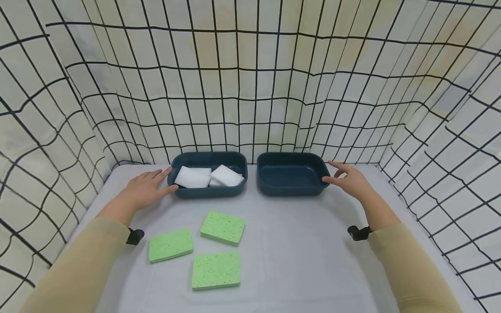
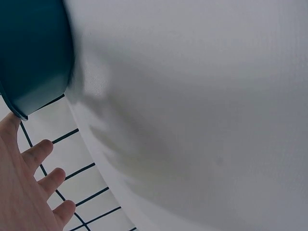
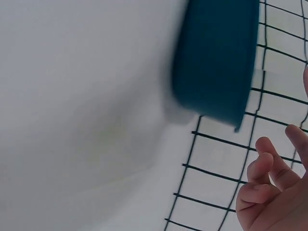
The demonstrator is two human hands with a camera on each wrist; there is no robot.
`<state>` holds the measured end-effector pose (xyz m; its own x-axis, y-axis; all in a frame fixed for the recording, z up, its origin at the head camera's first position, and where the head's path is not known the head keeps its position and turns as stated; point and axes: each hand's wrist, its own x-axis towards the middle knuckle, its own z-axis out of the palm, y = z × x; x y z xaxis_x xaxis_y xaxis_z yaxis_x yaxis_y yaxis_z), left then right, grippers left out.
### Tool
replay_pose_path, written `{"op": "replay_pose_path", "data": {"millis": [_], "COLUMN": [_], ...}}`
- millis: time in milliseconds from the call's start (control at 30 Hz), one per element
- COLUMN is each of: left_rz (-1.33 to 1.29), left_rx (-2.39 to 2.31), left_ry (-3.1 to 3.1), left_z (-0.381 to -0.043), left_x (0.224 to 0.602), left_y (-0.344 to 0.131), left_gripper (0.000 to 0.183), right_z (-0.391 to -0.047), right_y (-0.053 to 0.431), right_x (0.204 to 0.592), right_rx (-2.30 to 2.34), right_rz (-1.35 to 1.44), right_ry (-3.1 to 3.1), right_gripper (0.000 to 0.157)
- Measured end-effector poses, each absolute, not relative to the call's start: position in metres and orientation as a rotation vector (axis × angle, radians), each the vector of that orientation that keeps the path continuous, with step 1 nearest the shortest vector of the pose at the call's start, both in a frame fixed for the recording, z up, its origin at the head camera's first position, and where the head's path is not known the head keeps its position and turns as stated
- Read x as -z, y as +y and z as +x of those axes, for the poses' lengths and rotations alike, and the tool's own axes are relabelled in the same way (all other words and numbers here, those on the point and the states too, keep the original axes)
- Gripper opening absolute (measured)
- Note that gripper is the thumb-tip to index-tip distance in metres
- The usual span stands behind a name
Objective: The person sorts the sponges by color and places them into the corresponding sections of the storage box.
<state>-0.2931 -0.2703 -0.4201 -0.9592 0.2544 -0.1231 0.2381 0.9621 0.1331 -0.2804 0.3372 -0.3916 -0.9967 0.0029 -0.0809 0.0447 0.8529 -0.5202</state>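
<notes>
At the back of the table, a dark blue tub (image 1: 207, 192) holds several white sponge blocks (image 1: 192, 178). My left hand (image 1: 142, 191) is at its left end, thumb and index fingertips at the rim and the other fingers spread. In the left wrist view the index fingertip meets the rim of the tub (image 2: 36, 53). A second dark blue tub (image 1: 291, 191) stands to the right with nothing inside. By its right end is my right hand (image 1: 350, 179), thumb near the rim, index finger extended, other fingers loosely bent. Three green speckled sponges (image 1: 216, 270) lie flat in front of the left tub.
A white cloth (image 1: 297, 256) covers the table. Black wire grid panels (image 1: 254, 100) with pale sheeting behind enclose the back and both sides, the back panel close behind the tubs. A narrow gap separates the two tubs.
</notes>
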Motion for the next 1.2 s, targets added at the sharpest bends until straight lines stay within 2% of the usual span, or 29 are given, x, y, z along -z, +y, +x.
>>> {"op": "replay_pose_path", "data": {"millis": [400,1200], "left_rz": [0.378,0.378], "left_rx": [-0.185,-0.158], "left_ry": [2.971,2.975], "left_z": [-0.293,-0.289], "left_x": [0.421,0.414], "left_y": [-0.270,-0.267], "left_gripper": [0.094,0.092], "right_z": [-0.292,-0.297], "right_y": [0.337,0.340], "right_x": [0.420,0.435], "right_rx": [0.940,0.957], "right_rz": [0.078,0.077], "right_ry": [2.831,2.751], "right_gripper": [0.097,0.104]}}
